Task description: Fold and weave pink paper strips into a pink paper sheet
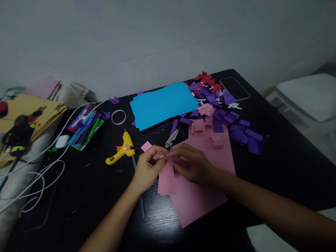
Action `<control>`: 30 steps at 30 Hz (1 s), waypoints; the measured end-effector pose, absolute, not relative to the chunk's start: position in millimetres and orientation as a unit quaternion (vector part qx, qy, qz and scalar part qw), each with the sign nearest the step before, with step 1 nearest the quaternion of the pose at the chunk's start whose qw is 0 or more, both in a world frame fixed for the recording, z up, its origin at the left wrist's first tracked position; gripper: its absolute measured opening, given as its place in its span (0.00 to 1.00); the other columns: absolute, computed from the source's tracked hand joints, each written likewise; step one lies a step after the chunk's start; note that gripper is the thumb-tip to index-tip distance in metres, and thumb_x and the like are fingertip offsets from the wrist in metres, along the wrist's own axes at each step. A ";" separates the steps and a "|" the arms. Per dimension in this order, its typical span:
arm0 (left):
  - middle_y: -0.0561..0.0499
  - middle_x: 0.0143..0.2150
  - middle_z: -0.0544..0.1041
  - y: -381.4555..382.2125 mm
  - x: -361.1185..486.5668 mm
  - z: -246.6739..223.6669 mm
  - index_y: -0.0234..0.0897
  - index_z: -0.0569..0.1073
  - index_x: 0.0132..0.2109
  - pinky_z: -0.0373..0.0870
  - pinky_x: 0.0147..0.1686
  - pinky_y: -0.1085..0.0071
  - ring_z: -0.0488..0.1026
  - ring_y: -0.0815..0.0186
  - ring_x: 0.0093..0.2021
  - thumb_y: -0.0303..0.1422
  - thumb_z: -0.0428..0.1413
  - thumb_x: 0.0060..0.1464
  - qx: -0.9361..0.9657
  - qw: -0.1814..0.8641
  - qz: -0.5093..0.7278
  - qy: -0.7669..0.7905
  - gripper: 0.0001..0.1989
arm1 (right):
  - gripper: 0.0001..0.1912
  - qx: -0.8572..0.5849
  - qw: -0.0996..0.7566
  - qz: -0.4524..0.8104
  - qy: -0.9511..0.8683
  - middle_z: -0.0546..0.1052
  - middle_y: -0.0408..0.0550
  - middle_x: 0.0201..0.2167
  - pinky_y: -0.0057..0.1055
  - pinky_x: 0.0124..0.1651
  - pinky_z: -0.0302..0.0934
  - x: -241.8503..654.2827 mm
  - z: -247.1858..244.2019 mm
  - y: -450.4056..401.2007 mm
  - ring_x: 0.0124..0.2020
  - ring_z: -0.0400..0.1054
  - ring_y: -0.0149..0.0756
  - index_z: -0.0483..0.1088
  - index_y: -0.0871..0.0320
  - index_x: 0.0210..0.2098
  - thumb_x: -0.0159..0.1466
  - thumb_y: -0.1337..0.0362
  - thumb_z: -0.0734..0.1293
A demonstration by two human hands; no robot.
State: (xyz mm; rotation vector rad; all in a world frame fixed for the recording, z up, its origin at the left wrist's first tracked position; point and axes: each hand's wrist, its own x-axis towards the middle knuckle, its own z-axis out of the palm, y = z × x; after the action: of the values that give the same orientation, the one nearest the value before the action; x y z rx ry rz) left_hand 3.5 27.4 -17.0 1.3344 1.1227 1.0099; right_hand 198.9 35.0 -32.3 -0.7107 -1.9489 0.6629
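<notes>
A folded pink paper strip [167,180] hangs between my two hands, its lower end over the table. My left hand [150,167] pinches its top edge from the left, thumb and fingers pressed together. From the right, my right hand [192,163] grips the same top edge, its fingertips meeting the left ones. Beneath my right hand lies a large pink paper sheet [201,201]. Scissors [171,138] rest with blades apart just beyond my fingertips. Left of my hands a small pink paper piece [146,146] lies flat.
A yellow glue gun [124,148] lies left, near a thin blue-grey stick [142,205]. Behind are blue paper sheets [163,105] and a tape roll [118,117]. Purple paper pieces [238,134] and a phone [235,88] are at right. White cables [40,175] trail across the left side.
</notes>
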 end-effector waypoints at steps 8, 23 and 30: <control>0.52 0.31 0.79 27.0 3.4 -18.9 0.36 0.79 0.40 0.65 0.28 0.74 0.72 0.68 0.29 0.30 0.62 0.54 0.559 0.526 0.428 0.477 0.06 | 0.12 -0.305 0.482 0.241 -0.785 0.82 0.49 0.40 0.37 0.47 0.75 198.9 -33.1 34.3 0.43 0.78 0.39 0.74 0.52 0.46 0.66 0.73 0.68; 0.51 0.32 0.79 26.7 2.9 -17.9 0.37 0.78 0.40 0.67 0.30 0.73 0.74 0.67 0.30 0.31 0.62 0.54 0.565 0.522 0.428 0.474 0.05 | 0.17 -0.286 0.464 0.267 -0.795 0.81 0.49 0.44 0.41 0.51 0.75 197.8 -40.1 34.7 0.47 0.77 0.41 0.75 0.50 0.50 0.67 0.74 0.67; 0.52 0.32 0.78 25.3 3.3 -20.1 0.37 0.77 0.42 0.67 0.30 0.73 0.73 0.67 0.31 0.30 0.61 0.55 0.566 0.523 0.422 0.478 0.07 | 0.20 -0.284 0.451 0.260 -0.805 0.80 0.51 0.44 0.42 0.50 0.75 198.4 -39.3 35.3 0.46 0.76 0.42 0.74 0.50 0.54 0.67 0.75 0.66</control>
State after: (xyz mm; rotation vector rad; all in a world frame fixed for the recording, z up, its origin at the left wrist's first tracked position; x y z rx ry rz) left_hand 3.3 25.3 -20.1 1.3551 1.1435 1.0096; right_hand 198.4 35.3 -39.3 -0.7018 -1.9902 0.6429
